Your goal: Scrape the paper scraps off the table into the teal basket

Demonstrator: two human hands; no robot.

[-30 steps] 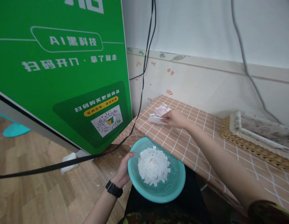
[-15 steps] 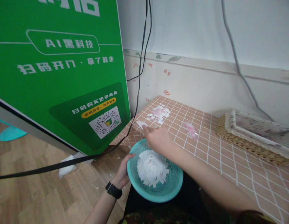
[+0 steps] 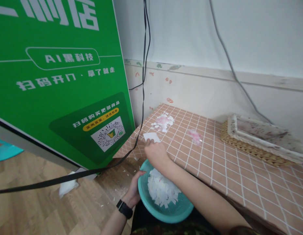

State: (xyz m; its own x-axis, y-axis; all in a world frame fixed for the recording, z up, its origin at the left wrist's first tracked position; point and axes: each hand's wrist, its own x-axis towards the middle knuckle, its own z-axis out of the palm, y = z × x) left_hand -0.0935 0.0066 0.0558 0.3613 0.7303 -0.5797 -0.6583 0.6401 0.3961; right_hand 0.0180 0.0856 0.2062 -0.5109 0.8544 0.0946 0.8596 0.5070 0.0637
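My left hand (image 3: pixel 134 188) grips the left rim of a turquoise plastic colander (image 3: pixel 146 206), its thumb over the edge. Inside the colander lies a heap of small white paper scraps (image 3: pixel 163 191). My right hand (image 3: pixel 156 152) reaches over the colander's far side to the table's near left corner. Its closed fingers hold the near edge of a white card (image 3: pixel 150 136); the fingertips are partly hidden. Beyond the card lies a pile of white and pinkish scraps (image 3: pixel 163 120). A smaller pink patch of bits (image 3: pixel 195 136) lies to the right.
A checked brown cloth covers the table (image 3: pixel 215 153). At its right back stands a lined wicker basket (image 3: pixel 259 138). On the left rises a green cabinet (image 3: pixel 75 85), with a black cable (image 3: pixel 92 171) strung in front. A white bag-like item (image 3: pixel 68 186) lies on the floor.
The view has shifted slightly. My right hand stays on the card, which now shows more of its surface. My left hand keeps hold of the colander, and more of the scrap heap's left side shows.
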